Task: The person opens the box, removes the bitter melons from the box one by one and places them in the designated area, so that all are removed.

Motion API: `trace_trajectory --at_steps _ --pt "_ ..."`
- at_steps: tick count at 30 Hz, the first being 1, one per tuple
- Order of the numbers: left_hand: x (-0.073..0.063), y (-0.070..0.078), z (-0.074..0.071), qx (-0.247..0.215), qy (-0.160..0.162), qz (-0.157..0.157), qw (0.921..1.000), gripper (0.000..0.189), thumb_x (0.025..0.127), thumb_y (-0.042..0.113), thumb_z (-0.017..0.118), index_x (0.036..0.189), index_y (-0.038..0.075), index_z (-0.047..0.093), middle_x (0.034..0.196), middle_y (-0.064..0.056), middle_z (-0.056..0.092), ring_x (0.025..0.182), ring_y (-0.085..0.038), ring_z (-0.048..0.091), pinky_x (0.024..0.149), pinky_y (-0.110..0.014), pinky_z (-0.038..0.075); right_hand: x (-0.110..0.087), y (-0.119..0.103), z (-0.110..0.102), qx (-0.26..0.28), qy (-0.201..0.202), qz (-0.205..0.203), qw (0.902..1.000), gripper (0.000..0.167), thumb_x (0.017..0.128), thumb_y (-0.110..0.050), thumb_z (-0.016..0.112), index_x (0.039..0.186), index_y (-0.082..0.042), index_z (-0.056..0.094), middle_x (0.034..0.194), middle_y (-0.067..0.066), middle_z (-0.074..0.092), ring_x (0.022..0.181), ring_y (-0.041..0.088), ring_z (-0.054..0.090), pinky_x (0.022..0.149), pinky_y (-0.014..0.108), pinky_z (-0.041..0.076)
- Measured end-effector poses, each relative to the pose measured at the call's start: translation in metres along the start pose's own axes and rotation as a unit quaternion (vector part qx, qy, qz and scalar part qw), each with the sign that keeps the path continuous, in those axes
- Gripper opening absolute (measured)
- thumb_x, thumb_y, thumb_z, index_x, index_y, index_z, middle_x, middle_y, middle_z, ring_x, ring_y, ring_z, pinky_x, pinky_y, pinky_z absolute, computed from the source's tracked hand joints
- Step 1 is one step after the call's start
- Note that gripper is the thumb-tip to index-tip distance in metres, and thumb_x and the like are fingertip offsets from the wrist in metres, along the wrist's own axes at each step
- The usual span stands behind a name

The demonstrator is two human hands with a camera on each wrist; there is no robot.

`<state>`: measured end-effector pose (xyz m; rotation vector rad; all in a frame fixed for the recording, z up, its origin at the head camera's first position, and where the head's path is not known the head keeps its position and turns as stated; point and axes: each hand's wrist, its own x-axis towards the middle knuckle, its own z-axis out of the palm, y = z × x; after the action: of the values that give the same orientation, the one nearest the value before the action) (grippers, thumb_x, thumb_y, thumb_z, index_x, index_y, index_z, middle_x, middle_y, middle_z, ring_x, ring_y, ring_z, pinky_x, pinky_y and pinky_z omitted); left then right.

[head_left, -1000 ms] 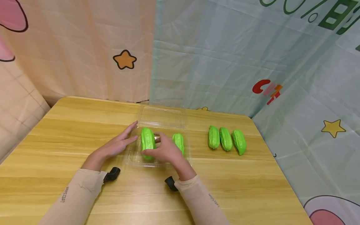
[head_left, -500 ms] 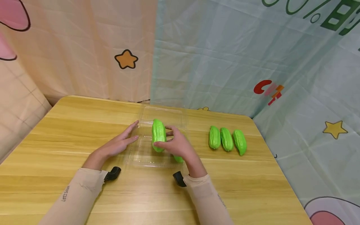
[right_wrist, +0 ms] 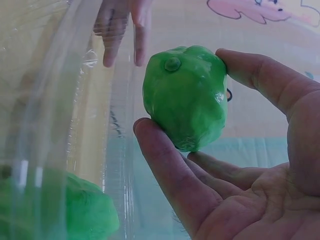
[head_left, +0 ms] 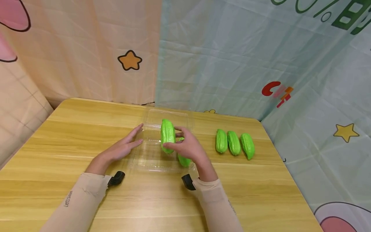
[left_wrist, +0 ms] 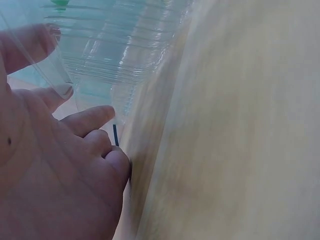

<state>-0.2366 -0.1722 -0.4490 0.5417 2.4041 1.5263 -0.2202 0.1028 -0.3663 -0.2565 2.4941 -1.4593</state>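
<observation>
Your right hand (head_left: 189, 146) pinches a gourd (head_left: 167, 133) above the box (head_left: 153, 161); your left hand (head_left: 120, 150), loosely spread, is at the box's left side.

Glossy ridged gourd (head_left: 167, 132), shiny plastic container (head_left: 153, 162), wood-grain table (head_left: 261, 196), creased cloth curtain (head_left: 214, 64)

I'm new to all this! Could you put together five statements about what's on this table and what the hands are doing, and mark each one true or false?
1. The right hand has a green vegetable in its grip. True.
2. Three more green vegetables lie on the table, to the right of the clear box. True.
3. Both hands hold a vegetable. False: the left hand holds none; it is at the box's left side.
4. The box is closed. False: its lid is open on the far side.
5. One vegetable is inside the box, partly hidden in the head view. True.
</observation>
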Motion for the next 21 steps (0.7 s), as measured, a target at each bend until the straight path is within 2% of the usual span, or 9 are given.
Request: trace_trajectory --at_steps 10,21 --pt "-0.001 0.002 0.0 0.001 -0.001 0.001 1.0 0.067 0.111 0.029 0.038 0.163 0.021 -0.004 0.168 -0.013 -0.004 0.151 -0.039 -0.005 0.114 -0.07 0.0 -0.002 -0.001 -0.007 0.006 0.0 0.007 1.0 0.085 0.083 -0.03 0.085 0.153 -0.011 0.041 0.133 0.015 0.058 0.11 0.029 0.063 0.086 0.042 0.057" --pt "-0.001 0.002 0.0 0.001 -0.002 0.004 1.0 0.067 0.111 0.029 0.038 0.163 0.02 -0.004 0.168 -0.014 -0.003 0.151 -0.04 -0.005 0.114 -0.07 0.0 -0.003 0.002 -0.021 0.013 0.024 0.019 0.9995 0.085 0.083 -0.026 0.085 0.153 -0.013 0.04 0.136 0.013 0.057 0.111 0.03 0.064 0.086 0.042 0.057"
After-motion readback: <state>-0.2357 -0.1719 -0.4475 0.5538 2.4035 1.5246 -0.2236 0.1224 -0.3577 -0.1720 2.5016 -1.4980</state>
